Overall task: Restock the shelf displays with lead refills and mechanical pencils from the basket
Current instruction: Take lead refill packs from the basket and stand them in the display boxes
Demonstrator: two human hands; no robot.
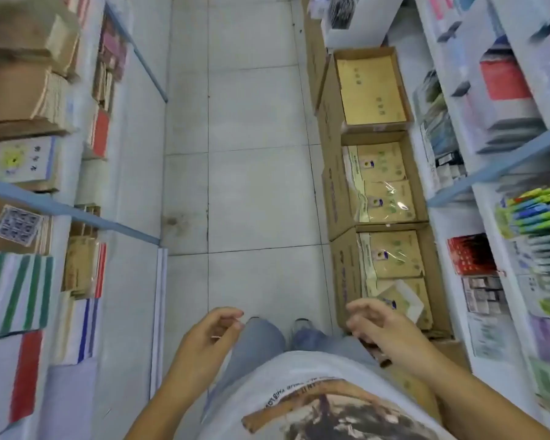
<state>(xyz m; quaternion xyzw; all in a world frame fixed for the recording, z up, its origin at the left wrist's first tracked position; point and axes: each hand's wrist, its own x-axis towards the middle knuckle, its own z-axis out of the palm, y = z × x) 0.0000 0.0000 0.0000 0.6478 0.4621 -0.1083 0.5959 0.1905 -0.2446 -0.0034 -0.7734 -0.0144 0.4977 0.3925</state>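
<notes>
left hand (208, 339): out in front of my waist above my left thigh, forearm coming up from the lower edge, palm turned inward toward the other hand.
right hand (373, 325): level with the left, over my right thigh, palm facing left, its outer side just before the nearest carton.
fingers (227, 314): loosely curled on both hands, thumbs a little apart from them, gripping nothing that I can make out.
right shelf display (489, 173): beside me on the right, blue-edged. A rack of coloured pens (534, 211) sits on it ahead of my right hand; too blurred to tell whether they are mechanical pencils.
cartons (338, 201): three open ones in a row along the foot of the right shelf, packed with brown paper packs, their walls edging the aisle.
left shelves (77, 214): blue-edged, stacked with notebooks, lining the other side.
floor (251, 185): pale tiles running straight ahead between the left shelves and the cartons, open room in front of both hands.
</notes>
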